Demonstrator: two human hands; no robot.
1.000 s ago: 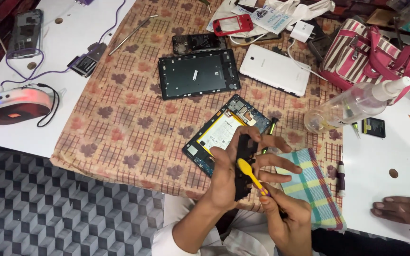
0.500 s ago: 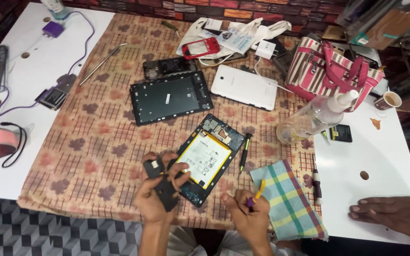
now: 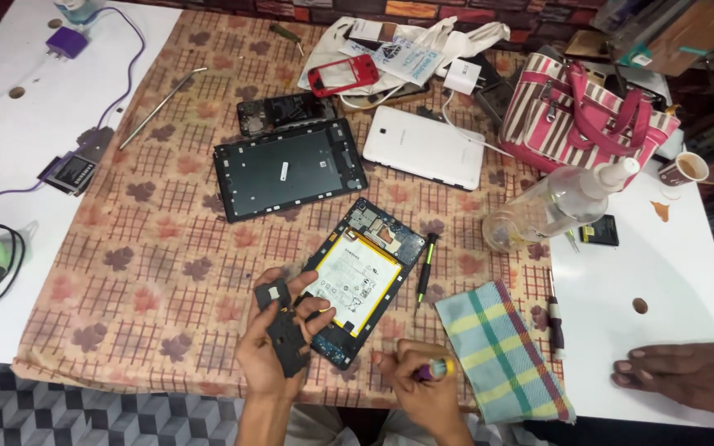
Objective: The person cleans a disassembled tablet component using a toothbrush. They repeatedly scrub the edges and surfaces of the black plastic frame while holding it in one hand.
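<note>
Since half a second ago your view has dropped a little closer to the cloth, and your left hand [image 3: 278, 343] has kept its hold on the black plastic part [image 3: 284, 330] while your right hand [image 3: 423, 384] has curled tighter over its tool.

At about 7 o'clock in the head view, your left hand holds the black plastic part upright in its palm, thumb on one edge and fingers wrapped round the other, fingertips just touching the lower left edge of the opened tablet [image 3: 363, 277]. At 6 o'clock your right hand is closed in a fist around a small yellow and purple tool [image 3: 435, 369], of which only the end shows. Just beside it, toward 4 o'clock, lies a folded checked cloth [image 3: 502, 351] in blue, yellow and red.

That opened tablet lies tilted at the centre, its white battery and circuit board facing up. A slim black screwdriver [image 3: 426, 268] rests just to its right. Another person's hand [image 3: 687, 376] lies flat on the white table [image 3: 663, 272] at 4 o'clock, well apart from yours.

Farther off, at 11 o'clock, the black tablet back frame [image 3: 289, 169] lies on the patterned tablecloth [image 3: 150, 272], with a white tablet cover [image 3: 425, 147] at 12 o'clock. A clear spray bottle [image 3: 555, 205] lies on its side at 2 o'clock, below a pink striped handbag [image 3: 588, 120]. At the far edge sits a red phone frame [image 3: 342, 76] on a white bag.
</note>
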